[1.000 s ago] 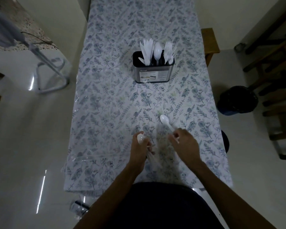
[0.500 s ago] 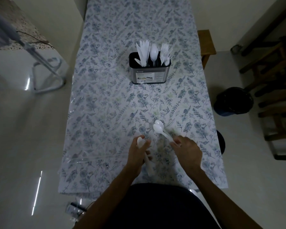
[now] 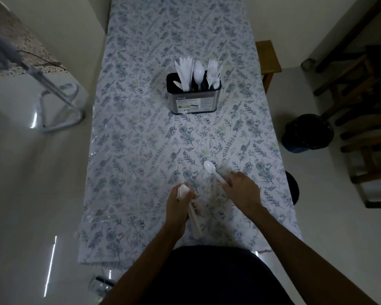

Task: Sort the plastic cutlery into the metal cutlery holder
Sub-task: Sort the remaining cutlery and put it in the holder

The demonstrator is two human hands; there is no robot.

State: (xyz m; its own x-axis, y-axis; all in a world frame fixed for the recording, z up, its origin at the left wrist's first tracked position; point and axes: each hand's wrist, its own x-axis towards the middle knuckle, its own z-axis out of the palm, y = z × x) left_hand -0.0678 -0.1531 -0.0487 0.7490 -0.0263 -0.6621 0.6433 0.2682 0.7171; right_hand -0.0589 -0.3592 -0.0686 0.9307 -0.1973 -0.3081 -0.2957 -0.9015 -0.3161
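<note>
The metal cutlery holder [image 3: 193, 104] stands mid-table, holding white plastic knives [image 3: 185, 72] on the left, a spoon [image 3: 198, 72] in the middle and forks [image 3: 213, 71] on the right. My left hand [image 3: 179, 205] grips a bunch of white plastic spoons [image 3: 195, 221] near the table's front edge; a bowl pokes out above the fingers and the handles stick out below. My right hand [image 3: 242, 191] pinches the handle of a single white spoon [image 3: 211, 171], whose bowl points away from me, just to the right of the left hand.
The table [image 3: 141, 139] wears a floral cloth under clear plastic. A black bin [image 3: 307, 133] and dark wooden chairs [image 3: 365, 111] stand on the right. A metal-framed stand [image 3: 57, 104] is on the floor to the left. A wooden stool [image 3: 267, 56] sits at the table's right edge.
My right hand has drawn one spoon away from the bunch, swinging it slightly left and back. My left hand keeps its grip on the rest. The view has shifted a little.
</note>
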